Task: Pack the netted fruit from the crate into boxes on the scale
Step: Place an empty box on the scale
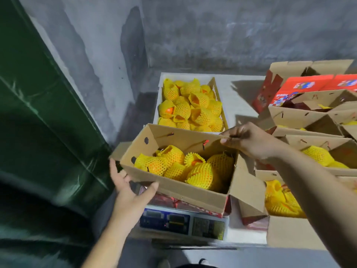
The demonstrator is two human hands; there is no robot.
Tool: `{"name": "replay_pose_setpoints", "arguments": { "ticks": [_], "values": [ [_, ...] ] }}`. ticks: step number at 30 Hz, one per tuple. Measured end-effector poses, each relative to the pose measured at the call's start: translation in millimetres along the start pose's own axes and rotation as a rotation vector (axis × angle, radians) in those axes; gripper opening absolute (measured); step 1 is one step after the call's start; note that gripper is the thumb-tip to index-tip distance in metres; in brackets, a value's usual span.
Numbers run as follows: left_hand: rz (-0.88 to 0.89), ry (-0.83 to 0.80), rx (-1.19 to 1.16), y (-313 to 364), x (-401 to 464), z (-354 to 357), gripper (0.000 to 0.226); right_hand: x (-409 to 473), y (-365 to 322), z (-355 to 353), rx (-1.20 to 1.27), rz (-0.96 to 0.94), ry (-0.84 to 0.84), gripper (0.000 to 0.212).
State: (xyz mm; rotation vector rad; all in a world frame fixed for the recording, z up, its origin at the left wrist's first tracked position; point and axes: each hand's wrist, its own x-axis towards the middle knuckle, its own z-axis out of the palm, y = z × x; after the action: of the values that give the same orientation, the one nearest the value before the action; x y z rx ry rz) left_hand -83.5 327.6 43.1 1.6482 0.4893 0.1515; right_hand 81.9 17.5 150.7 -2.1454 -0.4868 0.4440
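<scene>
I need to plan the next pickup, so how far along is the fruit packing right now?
Done: several boxes on the right already hold netted fruit. In hand: the box on the scale is partly filled; the left hand grips its near corner and the right hand pinches its far flap. Left: the crate is still heaped with fruit.

Open box of netted fruit held at both ends over the scale

An open cardboard box filled with yellow-netted fruit sits tilted on the scale. The left hand cups its near left corner from beneath, thumb on the front wall; the right hand pinches the far flap's right end. Behind it stands a white crate heaped with netted fruit, and to the right are more open boxes, some holding fruit.
</scene>
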Motion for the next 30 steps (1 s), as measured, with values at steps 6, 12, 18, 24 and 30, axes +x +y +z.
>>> {"name": "replay_pose_setpoints", "arguments": {
  "ticks": [6,12,18,24,30],
  "values": [
    [0.094,-0.029,0.235,-10.2,28.1,1.5,0.112,18.7,27.3,20.7,-0.021,0.068,0.08,0.015],
    [0.223,0.104,0.567,-14.9,39.1,3.0,0.11,12.8,42.4,50.5,-0.166,0.295,0.464,0.037],
    [0.222,0.055,0.606,-30.4,44.5,-0.8,0.095,-44.6,44.4,107.7,0.099,0.487,0.578,0.048],
    [0.12,-0.191,0.104,-35.3,53.8,-5.2,0.061,-36.8,34.4,99.3,0.24,0.592,0.604,0.024],
    [0.184,-0.237,0.097,-37.6,56.3,-29.0,0.081,-41.0,29.0,108.6,0.199,0.56,0.576,0.024]
  ]
}}
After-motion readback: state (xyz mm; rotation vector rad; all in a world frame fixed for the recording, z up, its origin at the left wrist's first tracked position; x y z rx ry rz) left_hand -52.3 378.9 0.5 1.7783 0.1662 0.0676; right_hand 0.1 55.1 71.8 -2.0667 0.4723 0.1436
